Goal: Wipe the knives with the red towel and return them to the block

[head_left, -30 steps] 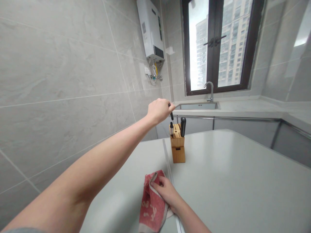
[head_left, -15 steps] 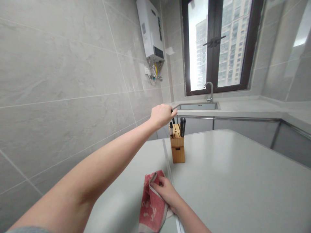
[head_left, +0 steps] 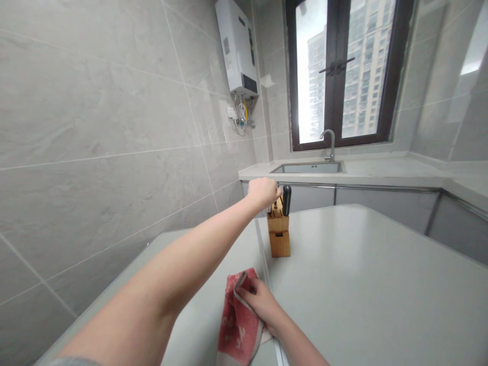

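My left hand (head_left: 264, 192) is closed over the back left of the wooden knife block (head_left: 280, 244), fingers wrapped round a black-handled knife that the hand now mostly hides. One thick black knife handle (head_left: 286, 200) stands up from the block's right side. The block rests upright on the pale table (head_left: 354, 284). Nearer to me, my right hand (head_left: 263, 302) pinches a folded red towel (head_left: 242, 320) with a light edge. The towel hangs down onto the table, left of my right wrist.
A seam runs along the table beside the block. Beyond it are a counter (head_left: 381, 165) with a sink (head_left: 305, 168) and a faucet (head_left: 331, 145), under a dark-framed window. A white water heater (head_left: 236, 48) hangs on the tiled wall at the left.
My left hand has moved down and slightly right, closer to the top of the knife block, covering the handle that showed beneath it. My right hand and the towel have stayed almost still.
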The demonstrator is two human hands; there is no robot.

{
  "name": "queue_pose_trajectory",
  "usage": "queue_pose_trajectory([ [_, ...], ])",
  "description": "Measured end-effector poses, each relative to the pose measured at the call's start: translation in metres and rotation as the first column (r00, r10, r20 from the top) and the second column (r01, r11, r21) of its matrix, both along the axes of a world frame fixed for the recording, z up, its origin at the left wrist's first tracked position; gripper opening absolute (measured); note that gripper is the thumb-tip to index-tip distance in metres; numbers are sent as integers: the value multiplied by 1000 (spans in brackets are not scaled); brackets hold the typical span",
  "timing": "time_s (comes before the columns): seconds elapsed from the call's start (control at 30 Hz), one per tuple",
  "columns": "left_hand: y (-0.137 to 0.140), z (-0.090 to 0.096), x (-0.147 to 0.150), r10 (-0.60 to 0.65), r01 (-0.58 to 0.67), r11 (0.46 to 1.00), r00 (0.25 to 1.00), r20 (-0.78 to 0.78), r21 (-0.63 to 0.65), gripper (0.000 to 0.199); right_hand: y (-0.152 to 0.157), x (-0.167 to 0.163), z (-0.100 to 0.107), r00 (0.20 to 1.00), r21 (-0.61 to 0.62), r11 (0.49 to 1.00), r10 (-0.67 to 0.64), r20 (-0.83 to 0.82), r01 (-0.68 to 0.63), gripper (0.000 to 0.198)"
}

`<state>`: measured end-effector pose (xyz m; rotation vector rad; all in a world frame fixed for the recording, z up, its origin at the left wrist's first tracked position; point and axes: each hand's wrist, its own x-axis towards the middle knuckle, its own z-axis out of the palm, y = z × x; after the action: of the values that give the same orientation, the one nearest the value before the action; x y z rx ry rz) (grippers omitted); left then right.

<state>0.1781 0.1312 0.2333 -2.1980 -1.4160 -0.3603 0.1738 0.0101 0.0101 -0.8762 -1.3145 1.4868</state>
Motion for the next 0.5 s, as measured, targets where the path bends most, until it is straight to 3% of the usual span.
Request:
queue_pose_trajectory([
  [0.5,-4,-1,1,-65,70,993,996,-54,99,32,1,0,-4,1000,15,1000,-5,20,5,40],
])
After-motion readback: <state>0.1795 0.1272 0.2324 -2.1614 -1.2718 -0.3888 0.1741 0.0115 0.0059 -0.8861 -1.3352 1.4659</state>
